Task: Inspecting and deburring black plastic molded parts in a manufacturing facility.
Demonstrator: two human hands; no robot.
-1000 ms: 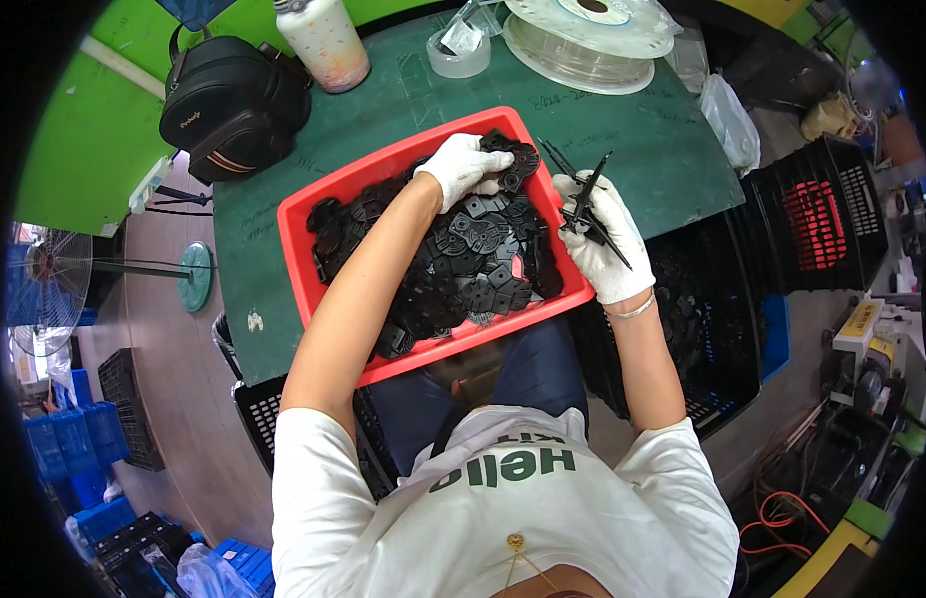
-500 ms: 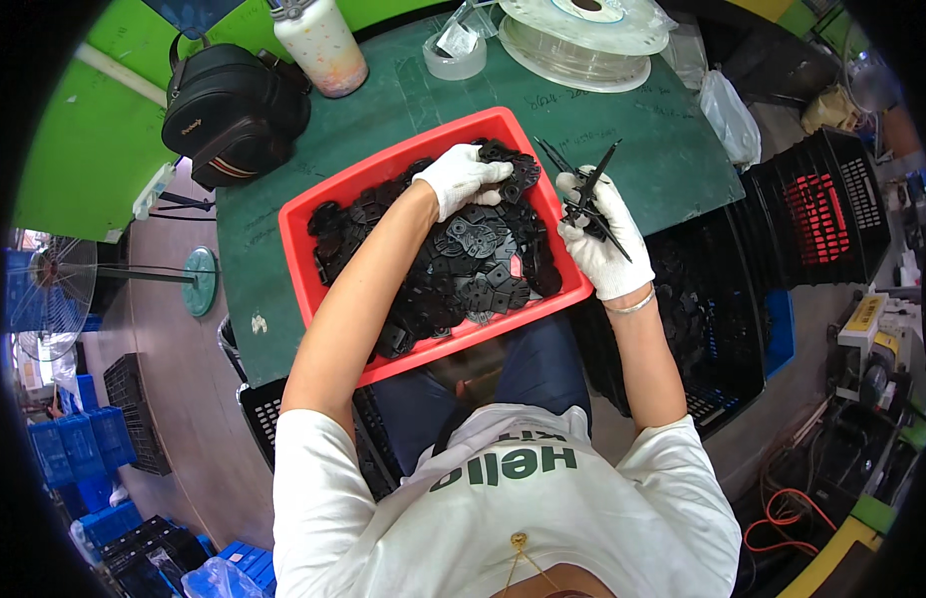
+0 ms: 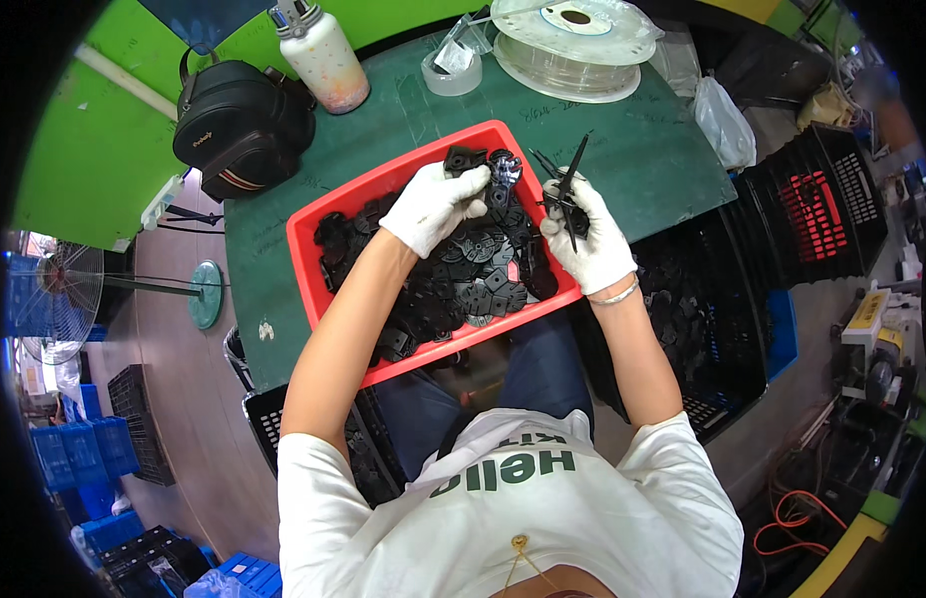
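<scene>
From far away, I had the left hand [image 3: 430,207] over the red tub [image 3: 473,340], its fingers by the black pieces [image 3: 483,249] — I couldn't tell if they pinched one. The right hand [image 3: 589,234], just right of the tub, squeezed thin black sticks [image 3: 577,164]. The tub sat on the green table's [image 3: 662,159] near side.

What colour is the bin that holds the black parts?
The bin is red; it shows best in the head view.

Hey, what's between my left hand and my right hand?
In the head view, between your left hand and right hand lie black parts, then the red bin's right wall.
</scene>
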